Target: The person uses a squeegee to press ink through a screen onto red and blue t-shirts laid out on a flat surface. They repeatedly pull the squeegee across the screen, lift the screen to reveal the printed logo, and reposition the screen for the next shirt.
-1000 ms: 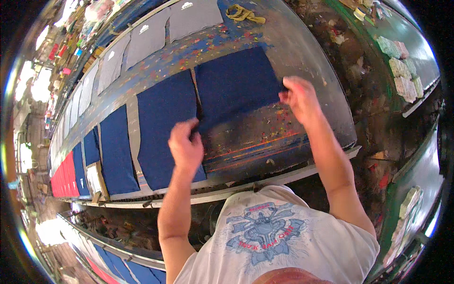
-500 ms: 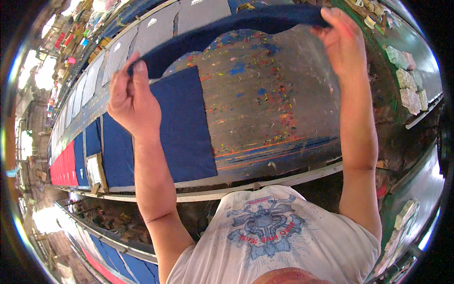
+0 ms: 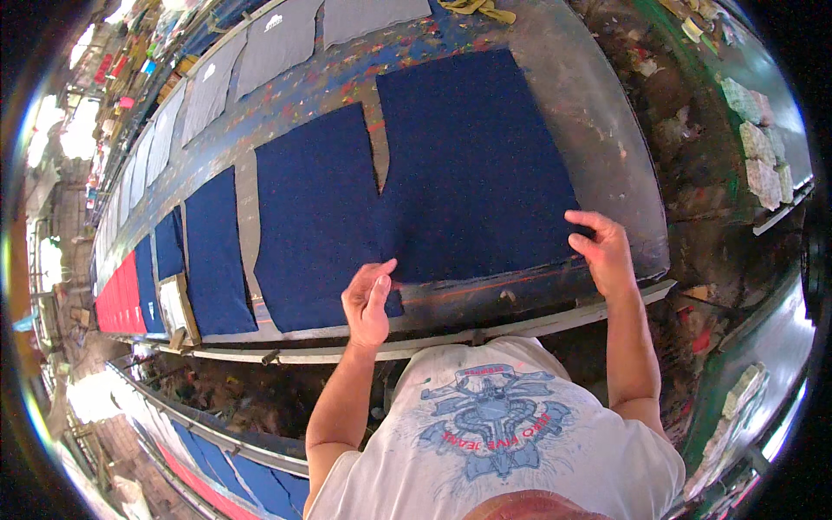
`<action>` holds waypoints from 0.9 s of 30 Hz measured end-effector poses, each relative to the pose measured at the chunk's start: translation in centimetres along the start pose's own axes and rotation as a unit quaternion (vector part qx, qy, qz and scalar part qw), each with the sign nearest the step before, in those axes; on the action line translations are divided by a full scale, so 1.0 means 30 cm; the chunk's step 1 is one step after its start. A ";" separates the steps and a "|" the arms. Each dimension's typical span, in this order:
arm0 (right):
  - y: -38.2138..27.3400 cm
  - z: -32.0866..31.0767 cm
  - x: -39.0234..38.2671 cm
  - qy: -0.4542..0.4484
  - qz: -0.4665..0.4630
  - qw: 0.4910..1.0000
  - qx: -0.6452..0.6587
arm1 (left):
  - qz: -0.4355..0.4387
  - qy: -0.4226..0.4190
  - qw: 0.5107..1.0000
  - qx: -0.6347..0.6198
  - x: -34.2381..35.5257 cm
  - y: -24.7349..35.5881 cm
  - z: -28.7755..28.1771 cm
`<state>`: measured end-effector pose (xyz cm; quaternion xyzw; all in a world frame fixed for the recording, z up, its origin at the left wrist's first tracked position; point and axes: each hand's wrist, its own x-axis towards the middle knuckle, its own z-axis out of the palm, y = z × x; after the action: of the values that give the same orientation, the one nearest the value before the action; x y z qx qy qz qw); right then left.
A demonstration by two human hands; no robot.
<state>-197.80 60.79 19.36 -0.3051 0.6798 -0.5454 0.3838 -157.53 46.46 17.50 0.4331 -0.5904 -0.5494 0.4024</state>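
Note:
A navy blue cloth piece (image 3: 472, 165) lies flat on the long paint-speckled table (image 3: 607, 139), its left edge overlapping a second navy piece (image 3: 316, 217). My left hand (image 3: 368, 299) pinches the near left corner of the flat piece. At the near right corner, my right hand (image 3: 602, 251) grips the cloth by the table's front edge. Both forearms reach up from the lower edge, over my white printed shirt.
More navy pieces (image 3: 212, 251) and red ones (image 3: 117, 295) run leftward along the table, with grey pieces (image 3: 277, 35) in the far row. A small wooden frame (image 3: 178, 308) leans at the front rail. A yellow rag (image 3: 477, 9) lies at the far end. Cluttered shelves (image 3: 763, 156) stand at right.
The navy piece was held up in the air between both hands; now it is spread flat on the table, with my hands lowered to its near corners.

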 end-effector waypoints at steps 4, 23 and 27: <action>0.082 -0.003 -0.073 -0.037 0.045 0.997 -0.047 | -0.089 0.001 0.980 0.178 -0.047 -0.048 -0.012; 0.197 -0.028 -0.150 0.010 -0.045 0.974 -0.222 | 0.037 -0.035 0.950 0.307 -0.130 -0.123 0.016; 0.197 -0.026 -0.157 0.027 -0.049 0.959 -0.279 | 0.032 -0.056 0.935 0.349 -0.124 -0.118 0.011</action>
<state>-195.99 66.41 14.58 -0.4182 0.7994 -0.3598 0.2380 -156.49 50.04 13.95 0.4959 -0.7802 -0.3185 0.2098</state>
